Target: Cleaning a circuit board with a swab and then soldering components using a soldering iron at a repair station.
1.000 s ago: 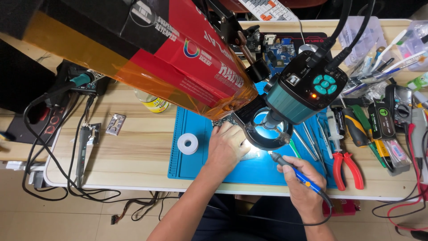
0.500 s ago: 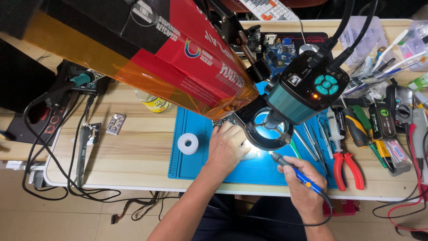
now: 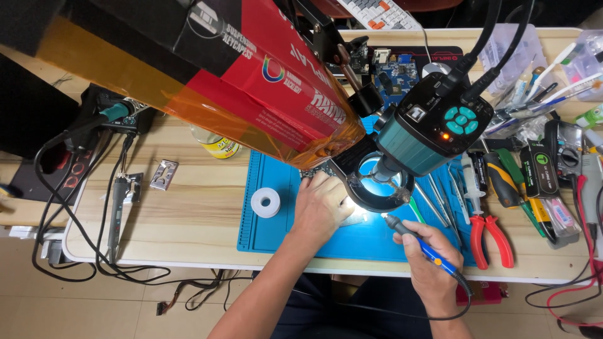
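Big red and orange box [image 3: 207, 75] hangs across the top left, blocking part of the view. Wooden tabletop [image 3: 188, 213] carries a blue mat [image 3: 276, 207], with a microscope camera [image 3: 433, 129] and its ring light [image 3: 377, 185] over the mat's middle. Left hand [image 3: 321, 207] lies flat on the mat, fingers spread and pressing down a small circuit board [image 3: 317, 171] under the light; most of the board is hidden. Right hand [image 3: 427, 267] has its fingers closed pen-style round a blue soldering iron [image 3: 422, 243], tip pointing at the lit spot. The board is likely light, stiff and fragile, best held by its edges; the iron is light, stiff and hot at the tip, so grip the handle. White tape roll [image 3: 266, 203] lies left of the hand; red pliers [image 3: 490, 235] and other tools crowd the right. Tan floor below, cables trailing.
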